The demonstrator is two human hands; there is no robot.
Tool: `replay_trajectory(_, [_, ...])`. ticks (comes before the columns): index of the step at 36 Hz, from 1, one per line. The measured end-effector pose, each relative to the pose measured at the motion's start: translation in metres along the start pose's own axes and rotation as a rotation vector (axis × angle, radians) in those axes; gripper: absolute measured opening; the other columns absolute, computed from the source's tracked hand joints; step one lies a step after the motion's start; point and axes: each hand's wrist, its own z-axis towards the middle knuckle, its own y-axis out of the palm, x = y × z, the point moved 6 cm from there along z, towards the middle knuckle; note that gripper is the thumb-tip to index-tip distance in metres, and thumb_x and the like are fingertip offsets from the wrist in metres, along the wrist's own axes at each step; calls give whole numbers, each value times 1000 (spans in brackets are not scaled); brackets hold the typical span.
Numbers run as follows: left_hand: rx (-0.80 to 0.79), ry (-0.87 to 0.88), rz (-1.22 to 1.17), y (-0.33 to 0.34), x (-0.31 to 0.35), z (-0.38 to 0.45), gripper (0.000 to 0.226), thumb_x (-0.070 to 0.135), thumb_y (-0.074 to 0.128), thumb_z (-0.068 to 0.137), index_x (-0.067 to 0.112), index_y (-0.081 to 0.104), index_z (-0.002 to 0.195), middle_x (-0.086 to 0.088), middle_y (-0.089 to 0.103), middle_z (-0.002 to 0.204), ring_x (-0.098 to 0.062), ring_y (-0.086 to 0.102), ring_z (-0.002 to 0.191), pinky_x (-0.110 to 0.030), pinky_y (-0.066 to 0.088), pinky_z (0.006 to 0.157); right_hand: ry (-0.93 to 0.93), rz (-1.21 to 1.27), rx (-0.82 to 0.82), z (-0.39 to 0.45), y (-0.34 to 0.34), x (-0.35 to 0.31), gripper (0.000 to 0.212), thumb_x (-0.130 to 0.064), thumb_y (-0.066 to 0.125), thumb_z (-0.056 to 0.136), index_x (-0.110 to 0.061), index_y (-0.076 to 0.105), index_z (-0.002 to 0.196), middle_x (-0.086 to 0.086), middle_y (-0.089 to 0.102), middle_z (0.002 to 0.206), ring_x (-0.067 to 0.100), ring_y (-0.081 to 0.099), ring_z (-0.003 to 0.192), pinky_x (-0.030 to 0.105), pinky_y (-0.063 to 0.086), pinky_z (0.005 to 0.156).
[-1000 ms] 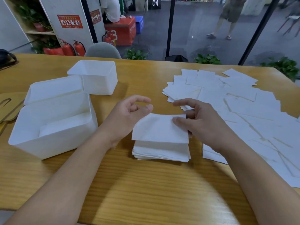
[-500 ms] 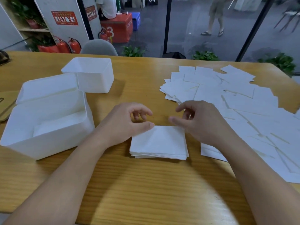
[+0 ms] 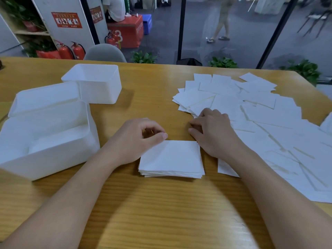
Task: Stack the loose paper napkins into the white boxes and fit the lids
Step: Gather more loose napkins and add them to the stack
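Observation:
A squared stack of white napkins (image 3: 171, 159) lies on the wooden table (image 3: 161, 212) in front of me. My left hand (image 3: 136, 139) sits at its far left corner, thumb touching the top napkin and fingers loosely curled over bare wood. My right hand (image 3: 213, 132) is at the far right corner, fingers curled at the near edge of the loose napkins (image 3: 260, 123). Whether it pinches one is hidden. A large white box (image 3: 53, 159) at the left holds some napkins. A smaller white box (image 3: 97, 83) stands behind it.
Another white box part (image 3: 45, 97) leans against the large box's far side. Loose napkins cover the table's right half up to its right edge. Beyond the far edge stand a grey chair (image 3: 105, 53), plants and fire extinguishers. A person walks in the background.
The napkin held above the stack has been laid on top. Both hands let go of it and slid to the stack's far corners, the right one toward the loose napkins.

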Motion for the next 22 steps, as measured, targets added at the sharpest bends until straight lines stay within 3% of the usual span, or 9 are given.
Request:
replay_trajectory(5, [-38, -4, 19, 5, -1, 0, 7, 51, 76, 99, 45, 81, 97, 21, 75, 103, -7, 68, 98, -10, 45, 74, 97, -32, 166, 7, -14, 13, 32, -39, 71, 104, -21, 76, 130, 2, 65, 119, 27, 59, 115, 44, 38, 102])
replay_trajectory(10, [-57, 3, -2, 8, 0, 0, 6, 43, 77, 101, 43, 81, 96, 21, 76, 100, -6, 69, 97, -9, 46, 75, 131, -108, 183, 21, -10, 21, 27, -43, 70, 102, -17, 77, 101, 3, 66, 103, 28, 61, 98, 43, 43, 95])
replay_trajectory(13, [-57, 9, 0, 9, 1, 1, 6, 43, 77, 101, 44, 81, 96, 21, 77, 101, -4, 69, 96, -9, 45, 76, 146, -141, 204, 30, -10, 19, 25, -35, 69, 102, -16, 71, 87, 3, 63, 92, 29, 60, 84, 44, 46, 91])
replay_trajectory(18, [-57, 13, -4, 9, 0, 1, 6, 44, 77, 101, 44, 81, 97, 19, 77, 101, -7, 70, 98, -10, 46, 76, 146, -206, 209, 38, -6, 16, 24, -23, 60, 104, -16, 73, 85, 2, 64, 88, 27, 60, 77, 43, 47, 87])
replay_trajectory(22, [-52, 13, -4, 9, 1, 1, 6, 42, 77, 100, 43, 81, 96, 19, 77, 100, -6, 70, 97, -11, 47, 78, 153, -55, 222, 35, -9, 19, 21, -22, 65, 103, -16, 75, 86, 0, 69, 90, 26, 63, 82, 43, 45, 92])
